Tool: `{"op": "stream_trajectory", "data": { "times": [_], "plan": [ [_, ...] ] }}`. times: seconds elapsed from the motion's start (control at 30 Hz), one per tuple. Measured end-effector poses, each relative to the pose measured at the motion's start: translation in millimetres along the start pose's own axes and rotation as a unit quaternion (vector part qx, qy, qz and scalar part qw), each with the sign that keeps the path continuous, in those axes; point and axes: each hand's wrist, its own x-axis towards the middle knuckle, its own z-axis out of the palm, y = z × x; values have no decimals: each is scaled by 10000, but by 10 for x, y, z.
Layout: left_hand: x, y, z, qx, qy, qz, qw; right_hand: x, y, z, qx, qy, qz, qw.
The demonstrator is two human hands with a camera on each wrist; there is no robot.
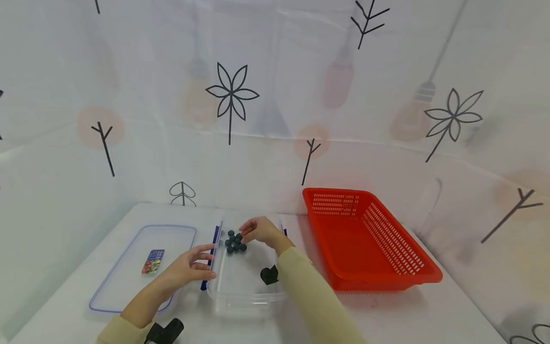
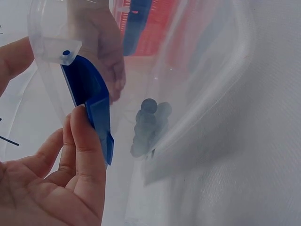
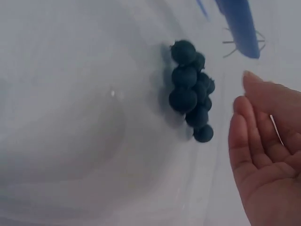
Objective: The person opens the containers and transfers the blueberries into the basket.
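A cluster of blueberries [image 1: 236, 247] lies in the far left part of a clear plastic box [image 1: 245, 284]. My left hand [image 1: 191, 267] rests along the box's left side, fingers spread. In the left wrist view, its fingertips touch a blue latch [image 2: 91, 94] that hangs on that side, with the thumb up by the clear rim. Over the box's far part is my right hand [image 1: 259, 231], beside the blueberries. The right wrist view has its fingers loosely bent and the thumb near them, with nothing held and a small gap to the blueberries [image 3: 184, 77].
Left of the box lies a clear lid [image 1: 126, 289] with a blue edge and a small printed card [image 1: 153, 262] on it. A large red basket [image 1: 343, 239] stands to the right. A patterned cloth [image 1: 275, 95] hangs behind the white table [image 1: 378, 315].
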Motion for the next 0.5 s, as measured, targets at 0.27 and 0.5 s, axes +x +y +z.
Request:
{"op": "stream_trajectory", "data": {
  "times": [0.27,0.5],
  "plan": [
    [-2,5,12,-4,48,-38,10000,26,62,-14,-1664,-210,233,9856],
    [1,11,18,39,135,-103,9998,61,51,13,-2226,-371,318,9737]
  ]
}}
